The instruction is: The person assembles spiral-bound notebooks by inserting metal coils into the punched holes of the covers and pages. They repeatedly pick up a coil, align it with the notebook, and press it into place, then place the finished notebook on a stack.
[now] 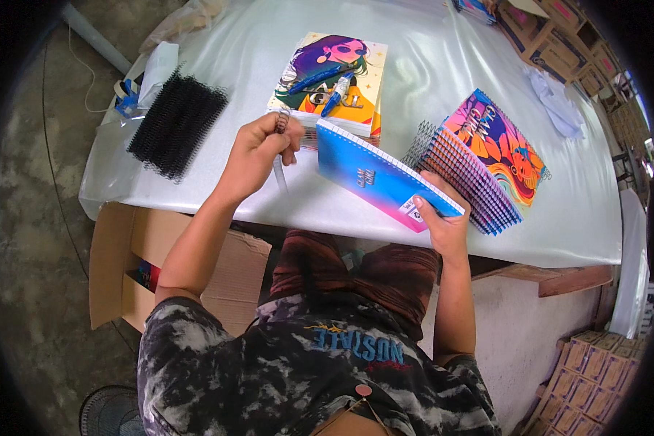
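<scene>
My left hand (258, 151) is closed around a thin spiral binding coil (282, 120), whose lower end hangs blurred below the fingers. My right hand (447, 227) grips a blue and pink notebook (363, 173) by its right end, thumb on the cover. A row of punched holes runs along its upper edge, and no coil shows in them. Behind it lies a stack of notebook covers and pages (374, 62) with a blue pen (315, 78) and a blue and white pen (336, 96) on top. To the right, several spiral-bound notebooks (498, 156) lie fanned and overlapping.
A pile of black binding coils (176, 125) lies at the left on the plastic-covered table (240, 65). Below the front edge stands an open cardboard box (229, 280). Brown cartons (567, 43) are stacked at far right, more cartons (588, 374) at lower right, and a fan (109, 410) at lower left.
</scene>
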Available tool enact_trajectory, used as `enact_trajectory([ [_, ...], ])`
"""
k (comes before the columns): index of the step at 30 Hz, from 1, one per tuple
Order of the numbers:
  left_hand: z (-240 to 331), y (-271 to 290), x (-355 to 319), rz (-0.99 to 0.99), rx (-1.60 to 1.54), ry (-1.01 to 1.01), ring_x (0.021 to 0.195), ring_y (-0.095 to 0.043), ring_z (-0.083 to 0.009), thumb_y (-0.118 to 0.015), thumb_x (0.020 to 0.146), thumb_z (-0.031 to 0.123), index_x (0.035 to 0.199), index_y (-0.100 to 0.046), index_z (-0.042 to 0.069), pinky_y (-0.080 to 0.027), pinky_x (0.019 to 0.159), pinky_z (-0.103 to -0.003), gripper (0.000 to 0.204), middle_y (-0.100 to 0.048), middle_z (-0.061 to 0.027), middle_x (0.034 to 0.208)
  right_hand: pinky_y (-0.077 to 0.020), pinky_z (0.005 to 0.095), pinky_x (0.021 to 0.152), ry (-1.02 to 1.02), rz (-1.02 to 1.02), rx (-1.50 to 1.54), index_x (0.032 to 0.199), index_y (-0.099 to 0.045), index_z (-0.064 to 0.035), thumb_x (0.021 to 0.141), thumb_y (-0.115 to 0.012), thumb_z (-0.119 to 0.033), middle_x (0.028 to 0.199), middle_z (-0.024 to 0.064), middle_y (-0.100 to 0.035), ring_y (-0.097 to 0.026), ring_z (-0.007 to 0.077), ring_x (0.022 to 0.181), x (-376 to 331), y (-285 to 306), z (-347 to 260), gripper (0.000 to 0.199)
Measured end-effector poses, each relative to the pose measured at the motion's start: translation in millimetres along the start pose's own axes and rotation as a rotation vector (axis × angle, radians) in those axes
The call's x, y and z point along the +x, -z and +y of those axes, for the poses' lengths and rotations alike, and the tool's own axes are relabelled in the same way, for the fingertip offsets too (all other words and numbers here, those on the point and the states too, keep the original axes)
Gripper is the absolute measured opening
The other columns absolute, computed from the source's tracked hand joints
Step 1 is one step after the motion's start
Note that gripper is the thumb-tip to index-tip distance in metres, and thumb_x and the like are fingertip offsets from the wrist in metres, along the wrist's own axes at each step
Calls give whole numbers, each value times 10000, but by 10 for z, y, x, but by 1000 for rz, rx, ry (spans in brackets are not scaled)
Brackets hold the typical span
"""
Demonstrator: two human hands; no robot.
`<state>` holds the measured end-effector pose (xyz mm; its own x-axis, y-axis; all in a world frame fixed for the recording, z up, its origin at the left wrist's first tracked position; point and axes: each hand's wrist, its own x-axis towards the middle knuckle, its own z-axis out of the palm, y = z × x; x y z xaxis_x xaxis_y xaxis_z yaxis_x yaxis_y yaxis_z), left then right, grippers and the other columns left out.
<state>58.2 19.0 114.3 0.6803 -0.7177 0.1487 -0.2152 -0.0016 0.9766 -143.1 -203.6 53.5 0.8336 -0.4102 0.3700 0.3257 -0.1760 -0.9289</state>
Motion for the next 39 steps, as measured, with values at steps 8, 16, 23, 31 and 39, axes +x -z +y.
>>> enact_trajectory([
  [8,69,-111,78,-155,306,52,712,-452,-99,-419,875,123,959,-543,0,-397,678,-240,193,-541,-33,783,-423,249,865,-47,26,-46,1125,-557,66,810,-598,23,1075,110,-611,-555,118,957,-54,117,-63,320],
  [16,33,-151,110,-100,397,-11,757,-482,-102,-449,947,302,894,-548,1,-417,704,-255,321,-559,-41,763,-428,259,866,-4,33,-47,1114,-567,59,810,-592,31,1082,129,-613,-566,136,975,-106,125,-35,307],
  [23,59,-145,153,-122,294,117,599,-410,-90,-426,948,356,788,-561,-13,-374,570,-231,424,-501,-29,639,-443,273,852,-6,36,-103,1072,-595,53,806,-570,61,1060,148,-626,-589,151,950,-124,84,-78,267],
  [31,216,-31,356,-258,-108,656,434,-315,-57,-419,934,422,722,-543,42,-291,439,-211,452,-371,19,468,-454,319,873,188,-90,-61,1037,-613,51,772,-558,73,1040,206,-625,-610,276,990,-73,104,-18,272],
  [39,298,105,284,-351,355,-104,817,-549,-140,-619,821,112,901,-584,24,-461,730,-263,124,-576,-91,930,-464,301,840,129,-81,-40,1018,-623,50,767,-573,65,1020,193,-637,-627,255,950,-83,72,-61,256],
])
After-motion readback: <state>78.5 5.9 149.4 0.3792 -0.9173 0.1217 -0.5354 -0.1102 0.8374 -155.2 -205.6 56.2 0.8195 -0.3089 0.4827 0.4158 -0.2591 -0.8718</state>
